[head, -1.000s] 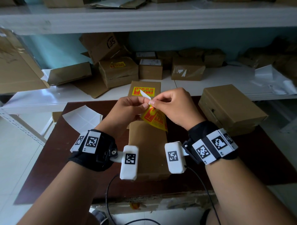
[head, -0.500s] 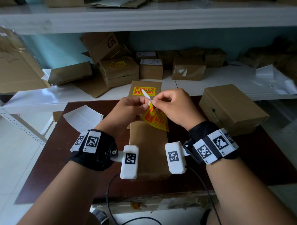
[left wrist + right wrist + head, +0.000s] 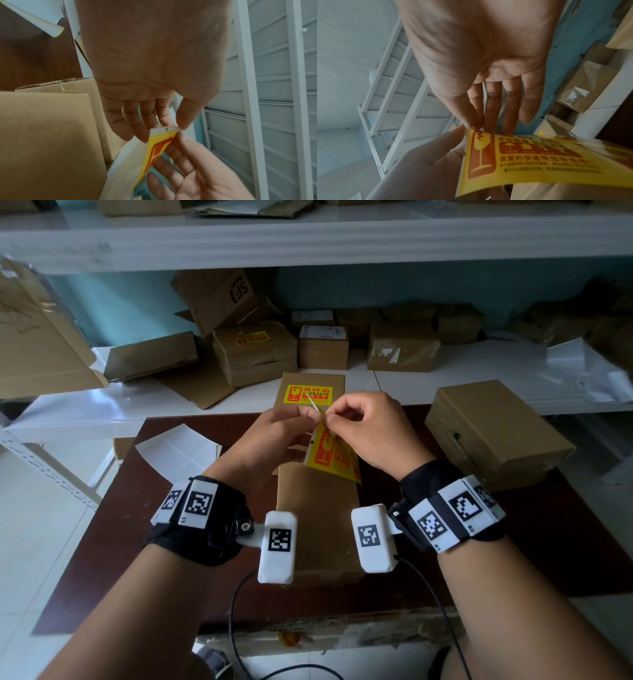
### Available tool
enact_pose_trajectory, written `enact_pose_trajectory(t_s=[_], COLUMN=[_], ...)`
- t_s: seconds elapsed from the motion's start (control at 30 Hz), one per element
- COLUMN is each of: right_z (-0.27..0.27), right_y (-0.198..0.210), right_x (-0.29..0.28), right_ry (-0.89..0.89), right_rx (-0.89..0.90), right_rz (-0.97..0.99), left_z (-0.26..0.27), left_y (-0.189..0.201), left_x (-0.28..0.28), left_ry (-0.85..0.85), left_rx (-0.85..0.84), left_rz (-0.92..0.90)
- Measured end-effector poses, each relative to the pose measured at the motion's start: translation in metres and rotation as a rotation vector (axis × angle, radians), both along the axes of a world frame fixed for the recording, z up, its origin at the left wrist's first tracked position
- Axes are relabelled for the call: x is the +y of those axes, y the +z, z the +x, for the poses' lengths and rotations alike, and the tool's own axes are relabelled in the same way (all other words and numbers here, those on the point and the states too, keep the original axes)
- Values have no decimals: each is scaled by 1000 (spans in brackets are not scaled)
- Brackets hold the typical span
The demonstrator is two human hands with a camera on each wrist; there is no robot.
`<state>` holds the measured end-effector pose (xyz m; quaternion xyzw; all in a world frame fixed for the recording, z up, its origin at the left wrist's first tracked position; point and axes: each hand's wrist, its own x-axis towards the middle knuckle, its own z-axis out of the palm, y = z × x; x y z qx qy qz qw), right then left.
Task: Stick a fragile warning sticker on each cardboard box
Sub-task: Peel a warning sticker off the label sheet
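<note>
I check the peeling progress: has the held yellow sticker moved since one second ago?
No: the sticker hangs at the same spot above the long box.

Right hand [image 3: 479,56] pinching top corner of yellow fragile sticker [image 3: 530,162]; left hand [image 3: 426,166] touching its left edge; white shelving [image 3: 392,97] behind.

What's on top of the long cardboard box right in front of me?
A yellow fragile sticker is stuck at the box's far end. My hands hide the middle.
</note>
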<state>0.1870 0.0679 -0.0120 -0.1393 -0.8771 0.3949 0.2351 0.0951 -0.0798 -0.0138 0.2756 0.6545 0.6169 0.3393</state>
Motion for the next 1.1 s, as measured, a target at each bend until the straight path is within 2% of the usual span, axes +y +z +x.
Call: enact_pose_trajectory(t_s=[0.33, 0.53, 0.77, 1.1], right_z=[-2, -2, 1, 2], right_y=[-3, -3, 3, 2], right_x=[0, 2, 2, 3], right_ry=[-13, -12, 28, 2], right_rx=[-37, -41, -106, -102], right_rz=[2, -86, -178, -148], left_z=[-5, -5, -2, 0], left_y=[-3, -1, -1, -1], left_x=[1, 0, 0, 1], left_ry=[44, 63, 9, -26], left_rx=[26, 22, 77, 97], left_rz=[-30, -26, -26, -30])
